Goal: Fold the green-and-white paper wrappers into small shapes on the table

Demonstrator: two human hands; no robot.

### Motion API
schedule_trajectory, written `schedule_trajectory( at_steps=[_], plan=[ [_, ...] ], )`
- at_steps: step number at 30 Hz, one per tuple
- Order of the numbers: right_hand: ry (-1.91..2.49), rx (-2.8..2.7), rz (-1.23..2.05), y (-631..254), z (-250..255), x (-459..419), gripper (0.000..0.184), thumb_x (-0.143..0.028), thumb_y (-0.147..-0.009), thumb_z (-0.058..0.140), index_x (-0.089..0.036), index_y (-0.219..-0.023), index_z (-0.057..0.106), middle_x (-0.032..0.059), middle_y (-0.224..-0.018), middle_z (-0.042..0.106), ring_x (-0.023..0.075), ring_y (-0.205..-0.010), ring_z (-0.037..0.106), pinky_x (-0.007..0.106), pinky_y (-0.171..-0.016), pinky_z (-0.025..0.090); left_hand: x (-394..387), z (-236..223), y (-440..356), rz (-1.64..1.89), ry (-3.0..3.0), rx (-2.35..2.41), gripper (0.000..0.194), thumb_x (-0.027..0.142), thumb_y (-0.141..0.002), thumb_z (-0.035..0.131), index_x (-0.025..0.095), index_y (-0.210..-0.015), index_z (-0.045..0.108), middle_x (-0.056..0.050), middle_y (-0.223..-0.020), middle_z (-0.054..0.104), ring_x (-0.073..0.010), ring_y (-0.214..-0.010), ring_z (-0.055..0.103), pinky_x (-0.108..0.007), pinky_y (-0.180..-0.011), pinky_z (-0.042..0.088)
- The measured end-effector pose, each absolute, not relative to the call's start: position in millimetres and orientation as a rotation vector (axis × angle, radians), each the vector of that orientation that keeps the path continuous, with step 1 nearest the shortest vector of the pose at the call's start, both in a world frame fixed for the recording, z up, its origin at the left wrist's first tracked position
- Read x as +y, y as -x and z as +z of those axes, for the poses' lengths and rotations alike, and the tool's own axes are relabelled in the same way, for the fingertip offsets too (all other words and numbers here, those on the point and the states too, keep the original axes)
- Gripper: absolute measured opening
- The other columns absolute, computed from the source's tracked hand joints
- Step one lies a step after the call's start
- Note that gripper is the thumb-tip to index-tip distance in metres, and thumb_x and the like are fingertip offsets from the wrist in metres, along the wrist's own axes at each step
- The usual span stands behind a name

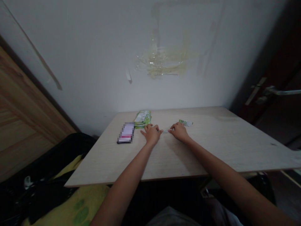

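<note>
Between my two hands, flat on the table, lies a narrow folded green-and-white packet [165, 131]. My left hand [152, 133] pinches its left end between thumb and finger, with the other fingers spread a little. At the right end, the fingertips of my right hand [180, 131] are closed on the same strip. Just beyond my right hand is another narrow green-and-white packet [186, 123]. A pile of flat green-and-white packets [142, 118] sits behind my left hand. The print on them is too small to read.
A phone [126, 133] with a blurred screen lies left of my left hand on the pale wooden table [113, 163]. The table's far edge meets a wall [98, 62] with old tape on it. A dark door with a metal handle [282, 92] stands at the right.
</note>
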State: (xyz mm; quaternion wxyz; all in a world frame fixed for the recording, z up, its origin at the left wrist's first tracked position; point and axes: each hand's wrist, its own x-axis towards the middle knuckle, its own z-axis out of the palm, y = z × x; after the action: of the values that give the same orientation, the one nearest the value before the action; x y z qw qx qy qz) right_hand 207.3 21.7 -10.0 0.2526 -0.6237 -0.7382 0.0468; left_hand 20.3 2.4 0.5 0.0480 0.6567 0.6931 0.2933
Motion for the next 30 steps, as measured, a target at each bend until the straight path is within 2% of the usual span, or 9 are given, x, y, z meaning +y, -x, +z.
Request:
schedule_trajectory(
  at_steps=[4, 9, 14, 17, 21, 30],
  plan=[
    [1.707, -1.994, 0.119, -205.0, -9.0, 20.2, 0.027, -0.041, -0.086, 0.071, -0.017, -0.096, 0.075, 0.0167, -0.109, 0.064, 0.0297, -0.108, 0.056, 0.04, -0.095, 0.041, 4.0, -0.7, -20.6, 0.887, -2.002, 2.107, 0.02, 0.046, -0.078, 0.076, 0.027, -0.082, 0.07, -0.01, -0.129, 0.056, -0.0356, -0.13, 0.042, -0.075, -0.108, 0.021],
    [1.684, -1.982, 0.164, -203.1, -7.0, 17.5, 0.023, -0.037, -0.088, 0.069, -0.022, -0.106, 0.073, 0.014, -0.109, 0.062, 0.0283, -0.107, 0.055, 0.038, -0.093, 0.04, 2.5, 1.8, -22.5, 0.891, -1.985, 2.108, 0.02, 0.045, -0.078, 0.077, 0.027, -0.083, 0.07, -0.011, -0.133, 0.054, -0.0363, -0.133, 0.04, -0.074, -0.109, 0.02],
    [1.557, -2.041, 0.173, -203.4, -7.9, 16.6, 0.017, -0.033, -0.092, 0.065, -0.026, -0.1, 0.078, 0.0114, -0.107, 0.062, 0.0269, -0.108, 0.052, 0.038, -0.097, 0.038, 0.1, 3.5, -22.5, 0.9, -1.995, 2.078, 0.019, 0.043, -0.08, 0.075, 0.029, -0.091, 0.071, -0.011, -0.139, 0.05, -0.0363, -0.136, 0.038, -0.075, -0.109, 0.019],
    [1.499, -2.075, 0.127, -205.0, -7.5, 15.8, 0.018, -0.034, -0.091, 0.066, -0.024, -0.098, 0.08, 0.0118, -0.106, 0.064, 0.0274, -0.109, 0.052, 0.039, -0.1, 0.037, -0.3, 4.4, -20.7, 0.885, -2.017, 2.038, 0.015, 0.043, -0.08, 0.075, 0.029, -0.083, 0.072, -0.007, -0.142, 0.049, -0.0363, -0.137, 0.036, -0.076, -0.109, 0.018],
    [1.472, -2.105, 0.108, -206.5, -4.9, 13.1, 0.024, -0.042, -0.089, 0.068, -0.023, -0.097, 0.081, 0.0125, -0.104, 0.065, 0.0277, -0.107, 0.053, 0.039, -0.098, 0.04, -1.0, 5.8, -18.1, 0.893, -2.051, 1.98, 0.02, 0.045, -0.081, 0.074, 0.026, -0.077, 0.072, -0.004, -0.14, 0.053, -0.0351, -0.135, 0.038, -0.075, -0.108, 0.018],
    [1.539, -2.09, 0.146, -207.5, -0.6, 10.4, 0.025, -0.039, -0.091, 0.065, -0.026, -0.108, 0.079, 0.0115, -0.109, 0.063, 0.0246, -0.109, 0.054, 0.036, -0.1, 0.038, -4.8, 6.7, -16.3, 0.847, -2.175, 1.821, 0.025, 0.044, -0.082, 0.074, 0.023, -0.071, 0.069, 0.0, -0.133, 0.06, -0.0301, -0.129, 0.044, -0.068, -0.112, 0.021]
  ],
)
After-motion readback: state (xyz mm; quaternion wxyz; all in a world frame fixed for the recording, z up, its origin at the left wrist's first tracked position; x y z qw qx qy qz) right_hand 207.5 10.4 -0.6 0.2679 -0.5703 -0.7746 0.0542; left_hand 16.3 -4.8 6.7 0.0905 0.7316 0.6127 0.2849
